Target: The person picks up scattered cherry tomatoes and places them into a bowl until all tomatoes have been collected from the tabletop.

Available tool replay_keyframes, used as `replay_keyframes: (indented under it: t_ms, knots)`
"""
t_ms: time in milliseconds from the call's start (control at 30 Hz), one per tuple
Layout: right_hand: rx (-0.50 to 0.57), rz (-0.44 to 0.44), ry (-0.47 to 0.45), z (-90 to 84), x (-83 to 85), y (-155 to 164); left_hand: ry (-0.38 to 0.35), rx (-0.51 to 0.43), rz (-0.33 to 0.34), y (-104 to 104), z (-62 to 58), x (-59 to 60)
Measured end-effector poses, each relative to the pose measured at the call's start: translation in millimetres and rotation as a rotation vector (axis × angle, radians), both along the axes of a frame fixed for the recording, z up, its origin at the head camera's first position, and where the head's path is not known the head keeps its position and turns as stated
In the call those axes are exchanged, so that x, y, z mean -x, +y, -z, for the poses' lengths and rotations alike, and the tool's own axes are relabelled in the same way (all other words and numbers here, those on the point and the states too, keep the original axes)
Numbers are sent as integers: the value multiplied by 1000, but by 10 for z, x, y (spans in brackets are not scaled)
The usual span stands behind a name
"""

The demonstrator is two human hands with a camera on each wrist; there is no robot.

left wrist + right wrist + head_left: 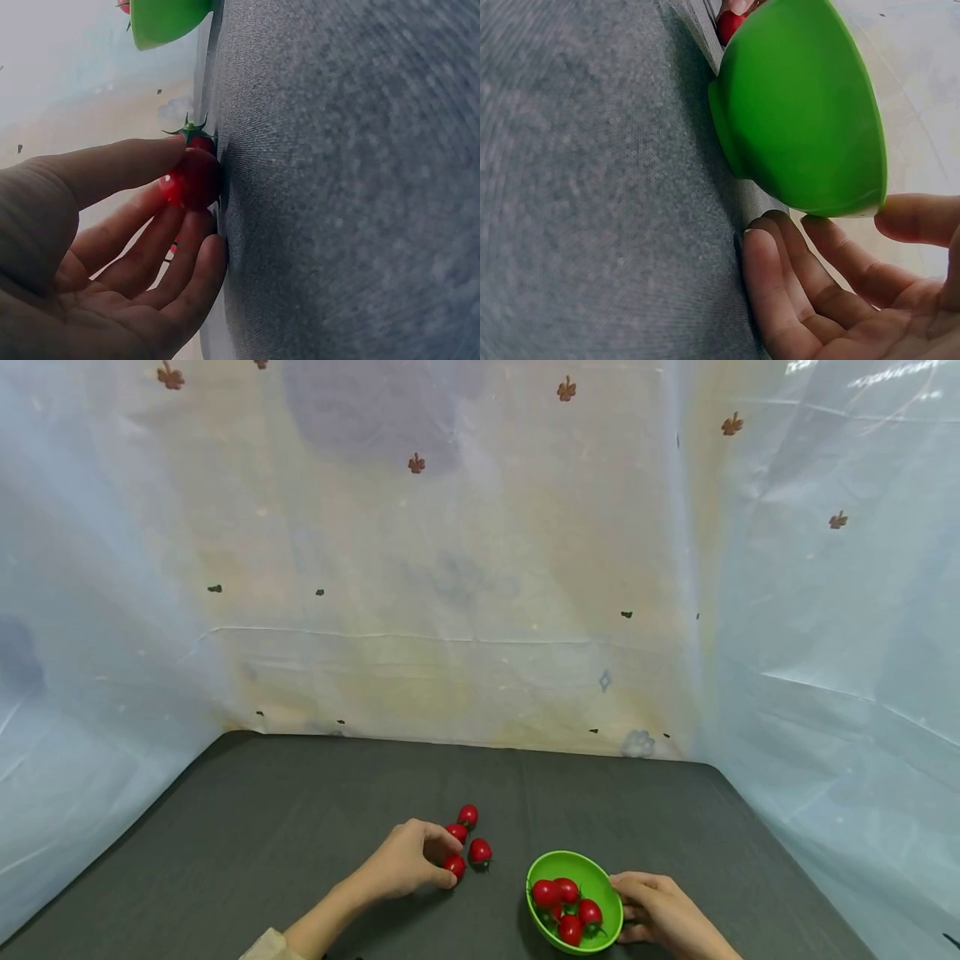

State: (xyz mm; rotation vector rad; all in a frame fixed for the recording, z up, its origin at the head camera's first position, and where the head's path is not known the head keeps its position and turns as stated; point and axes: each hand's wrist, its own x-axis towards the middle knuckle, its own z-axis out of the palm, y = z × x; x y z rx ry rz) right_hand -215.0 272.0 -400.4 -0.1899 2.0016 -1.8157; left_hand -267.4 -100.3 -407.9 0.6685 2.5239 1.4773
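Observation:
My left hand (412,862) is at a small group of red cherry tomatoes on the dark cloth. Between its thumb and fingers it holds one cherry tomato (454,865), still down at the cloth; the left wrist view shows the thumb on this tomato (196,178) and the fingertips below it. Close by lie another cherry tomato (480,852) and a farther one (468,815). A green bowl (611,906) with several cherry tomatoes (590,912) inside stands to the right. My right hand (660,910) pinches the bowl's right side, thumb at the rim (880,202) and fingers against the outer wall.
Dark grey cloth (337,793) covers the table. Pale patterned sheeting (465,610) hangs behind it and along both sides, meeting the table's far edge.

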Motion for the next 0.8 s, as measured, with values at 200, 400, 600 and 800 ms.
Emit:
replay_keyframes:
  t_ms: [200,400,600,800]
  knots:
    - [-3,1,-8,-1,2,1,-30,-15,22,16,31,-4]
    - [-5,-2,-2,-3,3,0,-34,-37,29,17,34,-17]
    - [-11,1,-1,2,5,-6,-20,-37,38,16,14,-56]
    - [-20,6,-3,16,16,5,36,-7,41,32,-4,-67]
